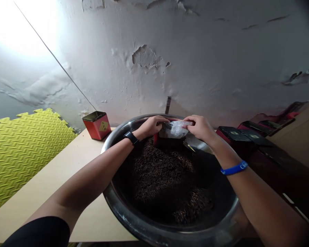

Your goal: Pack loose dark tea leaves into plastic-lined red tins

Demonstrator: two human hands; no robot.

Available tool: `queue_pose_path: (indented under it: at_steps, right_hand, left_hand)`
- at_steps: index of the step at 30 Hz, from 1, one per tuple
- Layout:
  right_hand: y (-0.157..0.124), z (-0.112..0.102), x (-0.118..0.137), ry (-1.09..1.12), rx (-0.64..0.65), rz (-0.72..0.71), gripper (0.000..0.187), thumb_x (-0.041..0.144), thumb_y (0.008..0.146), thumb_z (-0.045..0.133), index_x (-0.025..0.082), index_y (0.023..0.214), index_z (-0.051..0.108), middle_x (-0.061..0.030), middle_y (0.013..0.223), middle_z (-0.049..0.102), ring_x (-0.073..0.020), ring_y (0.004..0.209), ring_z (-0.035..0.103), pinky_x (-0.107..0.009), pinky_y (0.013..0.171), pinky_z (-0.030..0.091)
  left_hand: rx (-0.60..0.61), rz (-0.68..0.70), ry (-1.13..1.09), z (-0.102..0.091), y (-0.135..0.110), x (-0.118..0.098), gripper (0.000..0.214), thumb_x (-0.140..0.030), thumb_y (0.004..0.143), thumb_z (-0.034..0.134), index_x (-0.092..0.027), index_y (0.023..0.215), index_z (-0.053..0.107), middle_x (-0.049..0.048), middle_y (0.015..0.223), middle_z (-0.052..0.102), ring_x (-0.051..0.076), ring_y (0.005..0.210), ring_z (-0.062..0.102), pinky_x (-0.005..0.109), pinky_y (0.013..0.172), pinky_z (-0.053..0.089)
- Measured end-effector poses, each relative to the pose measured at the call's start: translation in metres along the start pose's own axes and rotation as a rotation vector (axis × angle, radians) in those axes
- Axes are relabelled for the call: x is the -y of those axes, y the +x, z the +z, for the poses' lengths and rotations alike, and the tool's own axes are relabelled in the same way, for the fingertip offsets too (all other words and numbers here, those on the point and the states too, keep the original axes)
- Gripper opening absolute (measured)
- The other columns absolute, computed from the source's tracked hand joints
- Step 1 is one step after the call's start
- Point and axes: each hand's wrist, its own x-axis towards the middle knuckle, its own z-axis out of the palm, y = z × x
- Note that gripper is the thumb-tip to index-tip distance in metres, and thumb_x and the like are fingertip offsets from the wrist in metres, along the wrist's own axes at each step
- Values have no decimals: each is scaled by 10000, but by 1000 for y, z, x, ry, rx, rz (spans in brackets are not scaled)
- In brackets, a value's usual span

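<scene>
A big metal basin (123, 216) holds a heap of dark loose tea leaves (164, 178). At its far rim stands a red tin (167, 140) with a clear plastic bag (177, 128) in its mouth. My left hand (150, 126) grips the bag's left edge at the tin's rim, fingers curled. From the other side, my right hand (200, 127) pinches the bag's right edge. A black watch sits on my left wrist and a blue band on my right.
Another red tin (97, 125) stands open on the pale table (54, 185) by the wall. Several dark-lidded red tins (240, 135) line the right side. Yellow foam matting (23, 144) lies at left. The wall behind has peeling paint.
</scene>
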Motion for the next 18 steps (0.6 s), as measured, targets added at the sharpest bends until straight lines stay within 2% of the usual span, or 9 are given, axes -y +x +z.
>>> queue_pose_path:
  at_steps: [2,4,6,8,11,12,14,16,18]
  right_hand:
    - [0,6,1,-138,-141,-51,140,239,699,549,146,721,651,-24,652,586,-124,591,490,-250,561,360]
    - [-2,12,4,-231,-235,-53,162,206,713,479,146,647,615,-25,585,557,-114,542,437,-249,527,316]
    - [-4,18,8,-308,-263,-16,178,210,708,466,152,574,569,-30,540,530,-111,505,377,-261,499,278]
    - [-5,23,12,-328,-270,4,188,221,712,463,159,554,544,-32,528,519,-115,502,363,-266,494,268]
    - [-4,26,14,-222,-275,-67,157,221,730,450,164,631,557,-32,626,546,-123,572,436,-244,535,324]
    - [-4,26,13,-184,-254,-99,134,237,730,467,165,679,567,-37,692,564,-128,613,466,-238,560,347]
    - [-2,24,8,-148,-126,-109,146,296,709,538,175,777,582,-47,798,585,-142,674,507,-239,593,377]
    - [0,22,2,-152,36,-26,187,320,676,596,187,806,579,-42,790,599,-152,670,525,-246,589,383]
    - [3,20,-4,-147,88,60,144,303,683,597,189,760,555,-26,719,597,-150,638,528,-247,569,376]
  left_hand:
    - [-21,-6,-46,0,1,-5,293,-177,874,394,-185,1085,599,42,1129,621,130,1030,558,278,934,437]
    - [-28,-17,-82,1,3,-14,328,-243,919,325,-173,1128,567,66,1164,598,136,1058,541,287,933,435]
    - [-25,-15,-57,3,4,-25,360,-325,915,352,-172,1196,517,92,1228,550,173,1120,499,329,945,422]
    - [-47,-2,31,5,3,-36,424,-397,861,461,-178,1223,493,106,1263,510,219,1163,452,387,964,397]
    - [-141,-9,156,7,2,-46,332,-379,838,496,-177,1086,585,98,1192,530,227,1122,454,405,956,389]
    - [-167,-21,178,6,1,-46,281,-352,848,480,-174,1019,614,95,1151,543,219,1090,468,393,940,400]
    - [-195,-65,185,3,0,-42,235,-296,854,460,-167,945,635,90,1066,569,199,998,511,363,879,437]
    - [-218,-136,155,0,0,-33,218,-224,839,455,-159,966,620,82,996,598,176,897,549,336,814,466]
    - [-262,-216,113,-1,1,-21,252,-127,809,429,-156,999,592,70,954,625,159,846,569,316,786,477]
